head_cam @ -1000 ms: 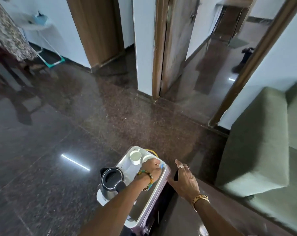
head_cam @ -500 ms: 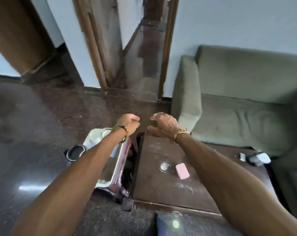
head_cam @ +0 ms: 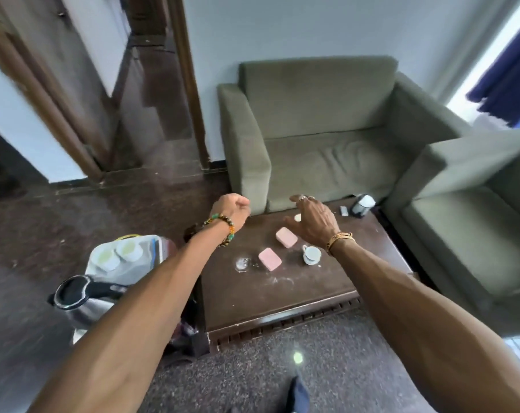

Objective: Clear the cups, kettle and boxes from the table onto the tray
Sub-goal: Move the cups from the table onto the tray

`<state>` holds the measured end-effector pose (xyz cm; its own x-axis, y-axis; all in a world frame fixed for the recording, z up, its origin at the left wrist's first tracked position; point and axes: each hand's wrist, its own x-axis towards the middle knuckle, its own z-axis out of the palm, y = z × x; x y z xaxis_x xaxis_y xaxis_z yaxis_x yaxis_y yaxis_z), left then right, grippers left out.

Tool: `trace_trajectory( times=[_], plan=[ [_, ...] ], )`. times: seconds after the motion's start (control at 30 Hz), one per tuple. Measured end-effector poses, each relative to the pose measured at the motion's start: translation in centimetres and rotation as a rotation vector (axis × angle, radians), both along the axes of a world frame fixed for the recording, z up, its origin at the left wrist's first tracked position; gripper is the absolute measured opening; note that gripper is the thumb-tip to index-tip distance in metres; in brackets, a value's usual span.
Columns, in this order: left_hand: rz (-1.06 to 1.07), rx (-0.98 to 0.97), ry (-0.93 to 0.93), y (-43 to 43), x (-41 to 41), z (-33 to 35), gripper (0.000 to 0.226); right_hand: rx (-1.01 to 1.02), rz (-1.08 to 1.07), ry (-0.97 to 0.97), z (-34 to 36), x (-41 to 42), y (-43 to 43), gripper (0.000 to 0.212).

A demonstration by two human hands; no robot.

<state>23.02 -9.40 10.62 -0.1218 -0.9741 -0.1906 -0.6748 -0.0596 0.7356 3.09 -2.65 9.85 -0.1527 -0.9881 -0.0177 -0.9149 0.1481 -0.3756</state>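
Head cam, tray [head_cam: 156,244] w/ kettle [head_cam: 80,296], 2 cups [head_cam: 129,250], table [head_cam: 282,296] w/ pink boxes [head_cam: 269,259]

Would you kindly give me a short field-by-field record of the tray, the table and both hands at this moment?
tray: pale rectangular tray, beside the table's left end
on tray: two white cups; steel kettle with black lid
table: dark wooden low table
on table: two pink rectangular boxes; white handled cup
left hand: curled, holding nothing
right hand: fingers spread, empty, above the table
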Motion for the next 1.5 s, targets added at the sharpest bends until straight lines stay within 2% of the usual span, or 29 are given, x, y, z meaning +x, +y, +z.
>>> trace_trajectory(
  times=[0.23, 0.5, 0.9, 1.17, 1.5],
  plan=[
    [-0.23, 0.004, 0.018, 3.2, -13.9, -0.8, 0.019, -0.065, -0.268, 0.022, -0.5, -12.5, 7.2, 0.055],
    [-0.396, 0.107, 0.1, 9.6, -29.5, -5.6, 0.021, 0.024, -0.44, -0.018, -4.8, -25.6, 16.5, 0.06],
    [-0.549, 0.171, 0.032, 14.9, -45.1, -7.2, 0.018, 0.033, -0.62, -0.111, -6.7, -38.7, 23.0, 0.067],
    [-0.66, 0.243, -0.032, 14.3, -51.1, -9.2, 0.017, 0.13, -0.666, -0.14, -9.4, -42.7, 23.0, 0.064],
    [-0.623, 0.252, -0.036, 7.2, -54.6, -9.1, 0.015, 0.122, -0.608, -0.13, -8.3, -46.8, 14.6, 0.064]
  ],
)
